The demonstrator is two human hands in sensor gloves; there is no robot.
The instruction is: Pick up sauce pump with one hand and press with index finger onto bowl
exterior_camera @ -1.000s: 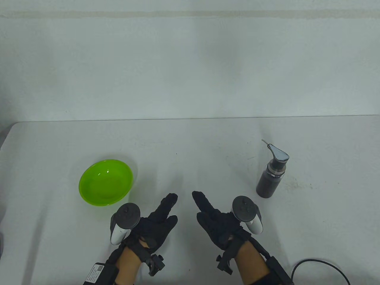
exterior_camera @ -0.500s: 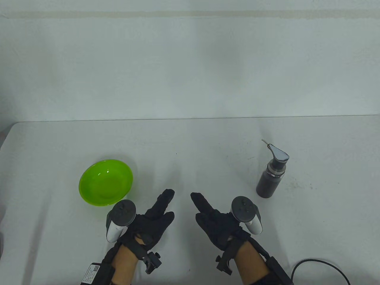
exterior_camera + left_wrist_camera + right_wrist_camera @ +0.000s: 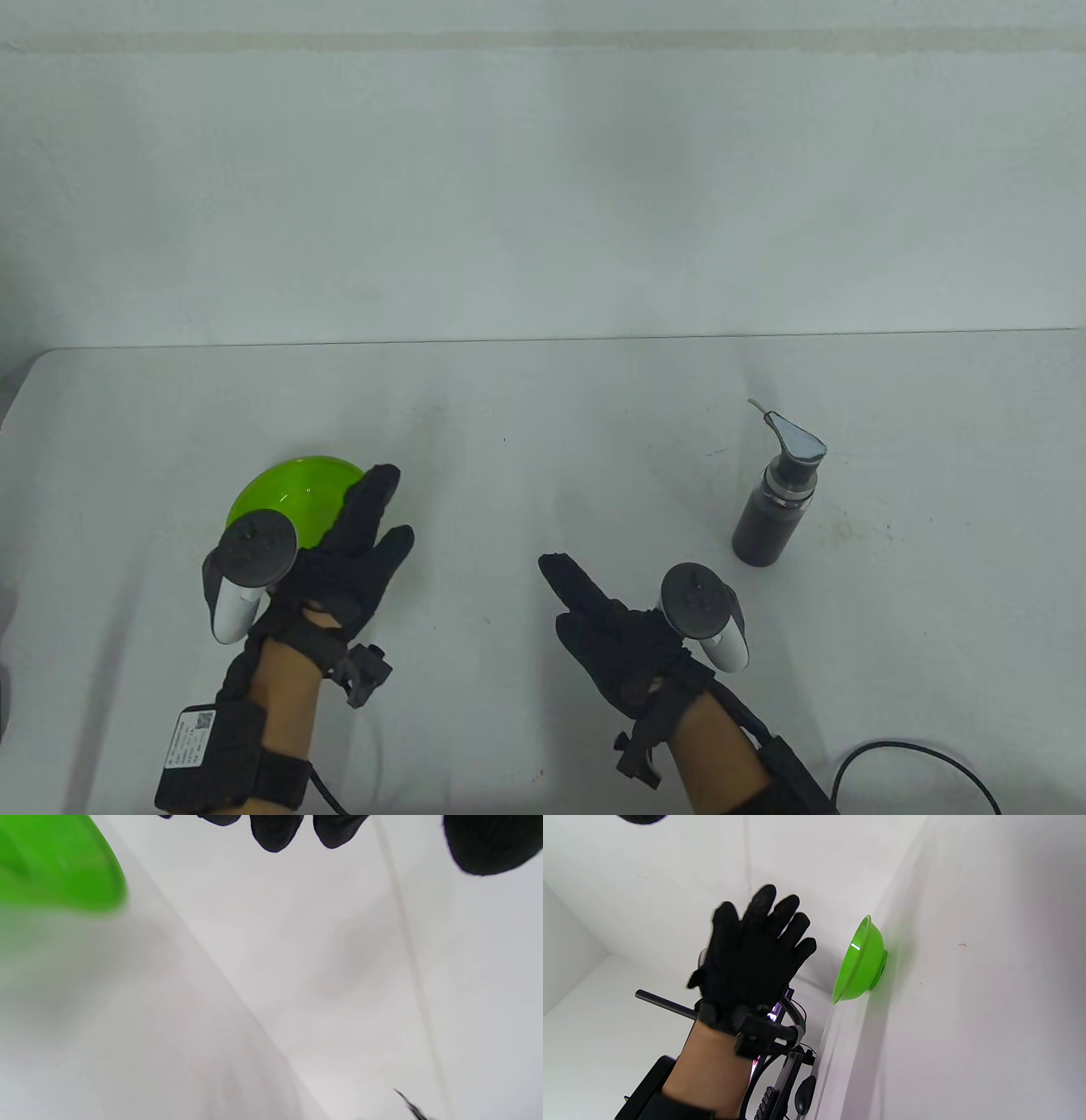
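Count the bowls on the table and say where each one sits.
1. A green bowl stands on the table's left side, partly covered in the table view by the raised left hand; the right wrist view shows a gap between them. No other bowl shows.

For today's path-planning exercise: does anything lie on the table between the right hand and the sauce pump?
Nothing visible does. Only bare table separates the right hand from the sauce pump, which stands upright beyond it.
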